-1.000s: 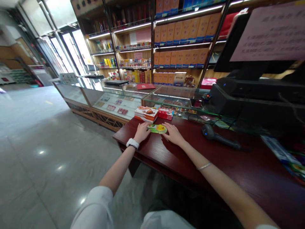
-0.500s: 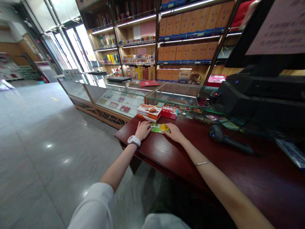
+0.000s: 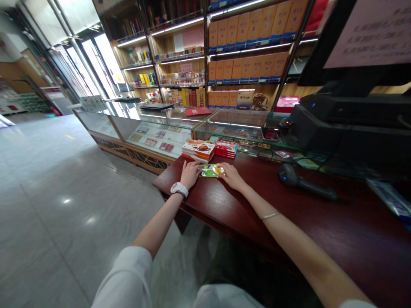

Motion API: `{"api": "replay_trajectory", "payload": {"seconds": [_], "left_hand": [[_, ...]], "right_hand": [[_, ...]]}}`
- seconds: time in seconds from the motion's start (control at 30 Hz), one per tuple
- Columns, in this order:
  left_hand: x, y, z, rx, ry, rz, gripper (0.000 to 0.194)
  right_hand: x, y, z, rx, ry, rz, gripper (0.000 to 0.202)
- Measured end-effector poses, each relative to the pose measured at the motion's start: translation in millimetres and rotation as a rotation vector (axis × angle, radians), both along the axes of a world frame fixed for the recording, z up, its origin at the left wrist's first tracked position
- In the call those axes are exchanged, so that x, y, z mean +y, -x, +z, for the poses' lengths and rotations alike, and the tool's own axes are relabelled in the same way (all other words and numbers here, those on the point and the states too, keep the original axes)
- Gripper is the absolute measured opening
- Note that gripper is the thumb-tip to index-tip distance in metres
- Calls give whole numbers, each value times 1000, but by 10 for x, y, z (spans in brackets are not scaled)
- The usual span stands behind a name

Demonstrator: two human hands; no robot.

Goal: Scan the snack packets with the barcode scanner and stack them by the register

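Note:
A small green packet (image 3: 208,173) with a yellow part at its right end lies on the dark red wooden desk (image 3: 212,201). My left hand (image 3: 191,173), with a white watch at the wrist, is closed on the packet's left end. At the right end, the fingers of my right hand (image 3: 232,176) hold its edge beside the yellow part. Just behind the packet is a stack of white and orange boxes (image 3: 198,150). Red packs (image 3: 225,149) are piled to the right of that stack.
A black handheld scanner (image 3: 302,183) lies on the desk to the right, below a monitor (image 3: 362,38). Glass display counters (image 3: 154,137) run behind and to the left. Shelves with orange boxes (image 3: 250,32) stand at the back. Blue-silver packaging (image 3: 390,196) lies far right.
My view has shifted slightly. Both hands stay at the ends of the green packet, and its yellow part looks flatter and shinier than before.

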State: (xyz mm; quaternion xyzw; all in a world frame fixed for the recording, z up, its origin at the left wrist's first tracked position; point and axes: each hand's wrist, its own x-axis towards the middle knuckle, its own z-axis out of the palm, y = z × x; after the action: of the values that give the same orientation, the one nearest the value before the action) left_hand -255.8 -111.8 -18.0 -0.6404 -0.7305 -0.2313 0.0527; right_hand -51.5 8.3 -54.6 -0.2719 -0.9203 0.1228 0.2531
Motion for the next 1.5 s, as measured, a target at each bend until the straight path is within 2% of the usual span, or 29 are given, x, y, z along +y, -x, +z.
{"api": "replay_trajectory", "payload": {"seconds": [0.13, 0.33, 0.6, 0.77, 1.1, 1.3, 1.5], "left_hand": [[26, -17, 44, -70, -25, -39, 29], [154, -170, 194, -3, -147, -129, 55], [445, -603, 463, 13, -250, -215, 52], [624, -960, 584, 36, -316, -265, 47], [973, -1684, 660, 13, -387, -384, 45], [1213, -2032, 547, -55, -513, -493, 42], [1448, -2267, 440, -54, -579, -585, 42]], "right_hand": [[-78, -51, 111, 24, -49, -51, 38], [-63, -335, 328, 89, -166, -107, 38], [45, -883, 641, 157, -280, -183, 33], [111, -1284, 740, 179, -321, -261, 33], [195, -2020, 746, 234, -357, -419, 36], [229, -2367, 636, 366, -369, -449, 37], [276, -2630, 529, 406, -378, -499, 38]]}}
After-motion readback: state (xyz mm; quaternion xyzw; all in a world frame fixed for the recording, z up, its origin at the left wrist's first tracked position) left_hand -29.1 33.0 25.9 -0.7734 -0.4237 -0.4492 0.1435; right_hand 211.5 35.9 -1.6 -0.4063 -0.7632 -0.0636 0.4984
